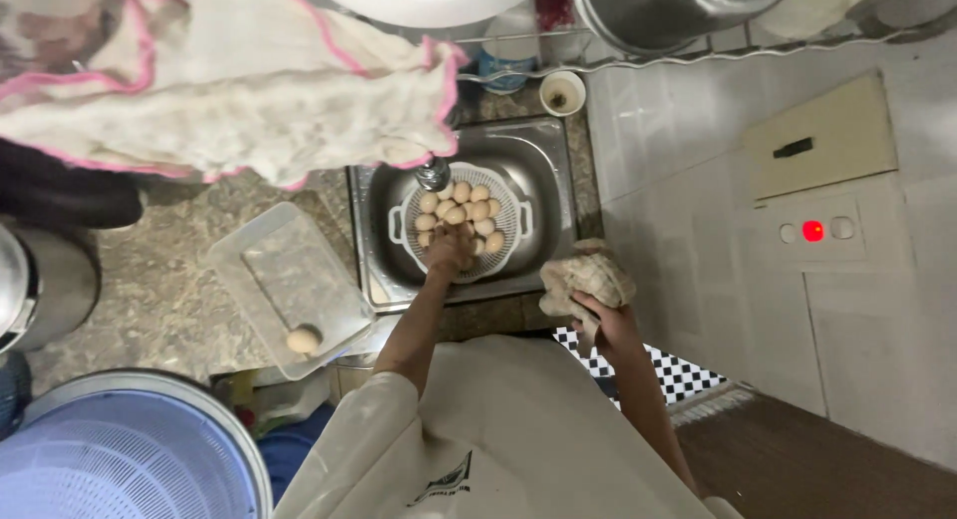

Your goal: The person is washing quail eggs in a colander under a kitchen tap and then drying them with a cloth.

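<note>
The left hand [451, 248] curls around eggs [461, 212] in the white colander [510, 220]; too tight a grip could crack one. The right hand [605, 320] clutches a crumpled cloth [583, 280].

Eggs [461, 212] in colander [510, 242], colander in sink [543, 165], tub [289, 280] left

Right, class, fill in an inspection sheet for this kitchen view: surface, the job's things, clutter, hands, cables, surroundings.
Surface: speckled stone counter around a steel sink.
Job's things: white colander in the sink, holding pale brown eggs; one egg in a clear plastic tub.
Clutter: pink-edged cloth hanging above; blue basket; small cup.
Hands: left hand reaches among the eggs; right hand grips a crumpled rag.
Cables: nothing seen.
Surroundings: tiled wall, switch with red light, checkered floor.
</note>
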